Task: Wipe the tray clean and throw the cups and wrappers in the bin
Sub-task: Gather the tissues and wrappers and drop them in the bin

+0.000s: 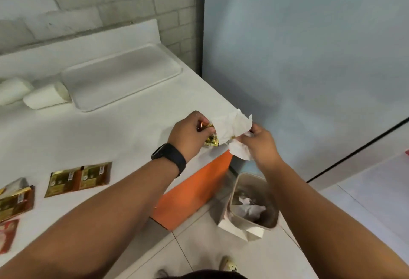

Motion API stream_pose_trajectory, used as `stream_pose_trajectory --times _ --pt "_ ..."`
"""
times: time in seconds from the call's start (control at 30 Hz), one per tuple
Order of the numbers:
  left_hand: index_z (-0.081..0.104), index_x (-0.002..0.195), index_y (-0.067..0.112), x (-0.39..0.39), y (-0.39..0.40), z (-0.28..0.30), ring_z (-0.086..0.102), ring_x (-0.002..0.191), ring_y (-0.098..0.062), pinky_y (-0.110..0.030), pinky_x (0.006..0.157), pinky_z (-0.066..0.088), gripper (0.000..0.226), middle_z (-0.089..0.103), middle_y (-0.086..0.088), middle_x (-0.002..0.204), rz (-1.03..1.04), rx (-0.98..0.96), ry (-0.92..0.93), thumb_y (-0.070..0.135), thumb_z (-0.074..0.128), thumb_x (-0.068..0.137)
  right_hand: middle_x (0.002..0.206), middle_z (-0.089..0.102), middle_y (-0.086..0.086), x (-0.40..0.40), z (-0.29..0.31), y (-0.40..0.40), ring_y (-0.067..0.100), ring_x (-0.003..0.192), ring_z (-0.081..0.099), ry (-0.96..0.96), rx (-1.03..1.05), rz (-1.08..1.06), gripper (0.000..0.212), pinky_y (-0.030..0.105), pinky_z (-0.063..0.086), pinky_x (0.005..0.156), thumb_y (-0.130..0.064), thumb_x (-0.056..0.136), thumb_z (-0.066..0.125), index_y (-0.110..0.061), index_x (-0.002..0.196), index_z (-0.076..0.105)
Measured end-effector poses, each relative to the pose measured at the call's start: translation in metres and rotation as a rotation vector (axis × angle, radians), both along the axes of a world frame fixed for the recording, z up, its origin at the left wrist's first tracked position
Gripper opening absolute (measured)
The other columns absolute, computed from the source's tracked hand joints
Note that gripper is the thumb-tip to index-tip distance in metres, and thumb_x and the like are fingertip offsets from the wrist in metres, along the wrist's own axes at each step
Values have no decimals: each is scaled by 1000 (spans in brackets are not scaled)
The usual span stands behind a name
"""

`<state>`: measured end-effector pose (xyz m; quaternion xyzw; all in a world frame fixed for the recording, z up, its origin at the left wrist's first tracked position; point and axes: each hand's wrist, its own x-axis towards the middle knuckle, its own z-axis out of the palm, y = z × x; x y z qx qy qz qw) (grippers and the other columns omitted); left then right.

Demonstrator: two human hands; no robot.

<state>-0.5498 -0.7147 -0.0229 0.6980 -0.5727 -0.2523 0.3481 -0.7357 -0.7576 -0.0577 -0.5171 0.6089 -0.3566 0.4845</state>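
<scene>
A white tray (120, 77) lies bare on the white counter near the wall. My left hand (190, 134) pinches a small gold wrapper (211, 140) at the counter's right corner. My right hand (260, 143) grips a crumpled white paper tissue (234, 127) that touches the wrapper. Both hands hover over the counter edge, above and left of the bin (254, 201), which stands on the floor with crumpled paper inside. Two white cups (44, 98) lie on their sides left of the tray. More gold and brown wrappers (78, 179) lie flat near the counter's front left.
The counter (132, 128) has an orange side panel (192, 190). A grey brick wall runs behind it and a pale blue wall stands to the right. A red packet (7, 234) lies at the far left edge. My shoe (228, 264) shows on the tiled floor.
</scene>
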Motion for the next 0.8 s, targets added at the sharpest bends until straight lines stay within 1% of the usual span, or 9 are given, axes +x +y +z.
stream_pose_trajectory --times 0.1,0.2,0.27,0.37,0.47,0.53,0.6,0.7,0.8 --pt "61 92 22 -46 -8 -13 55 69 4 -3 58 37 15 58 20 74 -79 24 37 27 71 82 99 72 4 -46 -12 1 25 91 69 -5 45 -37 24 42 57 83 -3 80 69 -23 94 67" --pt "60 94 23 -86 -10 -42 57 71 -7 -18 63 41 19 57 16 72 -205 104 -20 32 71 81 94 68 4 -91 -34 6 15 76 63 51 81 -65 22 27 52 67 -1 81 68 -12 100 66" --pt "60 96 24 -106 -9 -65 53 69 -10 -23 59 36 21 52 15 69 -255 170 -104 37 70 82 94 66 4 -116 -55 9 19 80 61 171 122 -45 18 24 48 64 -7 81 70 -11 98 66" --pt "58 100 26 -127 -8 -103 53 71 -11 -22 56 34 22 52 15 72 -311 289 -175 40 66 85 90 60 -2 -147 -95 14 21 83 56 296 218 -5 16 22 43 63 -9 80 70 -19 77 58" --pt "59 105 24 -141 -9 -138 57 79 -12 -24 66 44 24 60 9 89 -319 415 -180 38 66 86 91 59 0 -162 -134 21 20 82 54 363 321 48 28 22 40 67 -5 79 70 -22 67 51" --pt "59 105 22 -152 -14 -170 60 85 -15 -27 71 48 25 64 5 96 -312 499 -185 37 66 86 91 59 1 -169 -166 22 20 82 55 453 409 113 18 21 38 71 -11 80 71 -21 74 56" --pt "58 103 20 -161 -19 -200 60 89 -18 -30 74 49 24 65 1 96 -294 580 -190 36 66 86 98 63 1 -174 -197 19 21 89 58 551 467 169 10 19 36 73 -17 82 69 -16 91 65" --pt "59 101 18 -169 -24 -240 59 89 -20 -29 74 45 23 64 -2 97 -229 677 -157 35 65 87 118 65 8 -179 -239 14 26 110 60 608 596 230 27 26 43 84 -20 87 63 -11 112 64" --pt "59 104 15 -170 -22 -264 60 93 -22 -29 78 46 26 63 -2 99 -122 768 -44 33 67 87 123 62 13 -176 -261 8 29 114 58 615 689 256 32 30 46 89 -20 91 58 -6 120 62"
